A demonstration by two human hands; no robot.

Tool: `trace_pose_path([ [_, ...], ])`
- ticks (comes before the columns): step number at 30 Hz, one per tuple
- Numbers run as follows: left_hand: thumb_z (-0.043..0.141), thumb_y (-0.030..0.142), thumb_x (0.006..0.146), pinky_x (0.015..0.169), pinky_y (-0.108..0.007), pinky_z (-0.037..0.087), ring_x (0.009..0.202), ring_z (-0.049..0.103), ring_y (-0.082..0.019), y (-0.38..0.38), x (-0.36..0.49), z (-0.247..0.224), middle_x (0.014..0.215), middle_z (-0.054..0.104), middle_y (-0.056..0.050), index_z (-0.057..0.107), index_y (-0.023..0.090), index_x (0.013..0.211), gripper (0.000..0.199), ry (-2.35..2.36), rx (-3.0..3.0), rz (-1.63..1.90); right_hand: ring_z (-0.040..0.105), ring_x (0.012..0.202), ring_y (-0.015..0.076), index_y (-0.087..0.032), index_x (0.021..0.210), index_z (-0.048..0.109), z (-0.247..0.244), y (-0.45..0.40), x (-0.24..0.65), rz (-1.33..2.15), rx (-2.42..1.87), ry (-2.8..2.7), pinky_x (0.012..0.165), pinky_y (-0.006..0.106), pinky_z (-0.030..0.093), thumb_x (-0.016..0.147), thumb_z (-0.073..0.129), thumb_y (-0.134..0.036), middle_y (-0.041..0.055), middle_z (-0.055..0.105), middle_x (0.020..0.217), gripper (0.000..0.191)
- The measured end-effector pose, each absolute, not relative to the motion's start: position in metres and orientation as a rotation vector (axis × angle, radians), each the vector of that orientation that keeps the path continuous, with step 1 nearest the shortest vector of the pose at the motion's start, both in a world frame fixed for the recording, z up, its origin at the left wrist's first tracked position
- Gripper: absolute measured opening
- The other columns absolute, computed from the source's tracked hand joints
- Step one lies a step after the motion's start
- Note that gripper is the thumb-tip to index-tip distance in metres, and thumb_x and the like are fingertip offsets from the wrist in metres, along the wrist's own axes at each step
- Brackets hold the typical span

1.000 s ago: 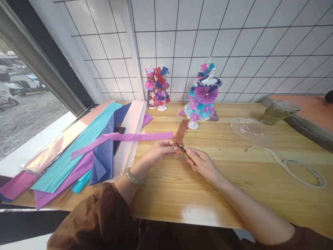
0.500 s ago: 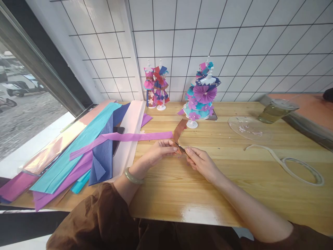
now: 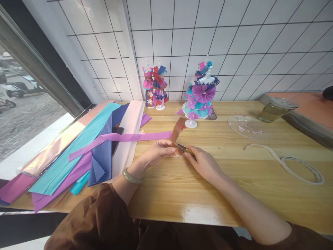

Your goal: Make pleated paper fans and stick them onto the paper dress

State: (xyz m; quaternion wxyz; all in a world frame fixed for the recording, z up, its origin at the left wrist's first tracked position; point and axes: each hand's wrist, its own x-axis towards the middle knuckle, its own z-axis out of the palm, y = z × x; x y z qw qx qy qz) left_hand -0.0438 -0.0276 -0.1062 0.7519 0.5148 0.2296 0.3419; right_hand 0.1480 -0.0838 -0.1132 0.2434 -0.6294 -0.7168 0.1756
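Note:
My left hand [image 3: 162, 151], with a pale bangle at its wrist, pinches the folded end of a brown crepe paper strip [image 3: 178, 129]. Small pleats fan out from its fingertips, and the strip's loose length lies up the table. My right hand [image 3: 201, 159] is closed round a pair of scissors [image 3: 181, 147] with dark blades and a yellowish handle. Its blades lie against the pleated paper, close to my left fingertips; whether they are parted I cannot tell. A purple paper strip [image 3: 145, 136] stretches leftward from just behind my left hand.
Sheets of coloured crepe paper [image 3: 75, 149] are piled at left, with a phone [image 3: 117, 139] partly covered. Small stands dressed in paper [image 3: 204, 93] stand by the wall. At right are a clear plate [image 3: 234, 122] of small bits, a cup [image 3: 277, 109] and a coiled white tape [image 3: 286, 170].
My right hand has shifted its grip and turned, showing more of the scissors' handle. The pleated end of the brown strip now fans out more visibly between the hands.

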Motion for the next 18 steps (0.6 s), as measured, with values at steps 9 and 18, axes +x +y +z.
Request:
trace_pose_path([
  [9,0.069,0.030,0.065,0.078,-0.034,0.045,0.080,0.061,-0.021,-0.030,-0.040,-0.103,0.085,0.067,-0.010,0.070,0.013,0.079,0.022,0.569,1.298,0.767,0.053,0.095,0.0229,-0.022,0.102,0.059,-0.102,-0.090,0.149,0.246,-1.443,-1.962,0.082,0.037,0.042,0.088,0.039,-0.031,0.0092,0.059,0.096,0.027],
  [18,0.067,0.026,0.068,0.082,-0.033,0.044,0.084,0.061,-0.020,-0.032,-0.035,-0.103,0.085,0.068,-0.008,0.070,0.014,0.082,0.019,0.537,1.332,0.759,0.052,0.100,0.0222,-0.023,0.115,0.049,-0.098,-0.099,0.139,0.360,-1.156,-1.914,0.086,0.039,0.043,0.077,0.059,-0.035,0.0080,0.058,0.107,0.041],
])
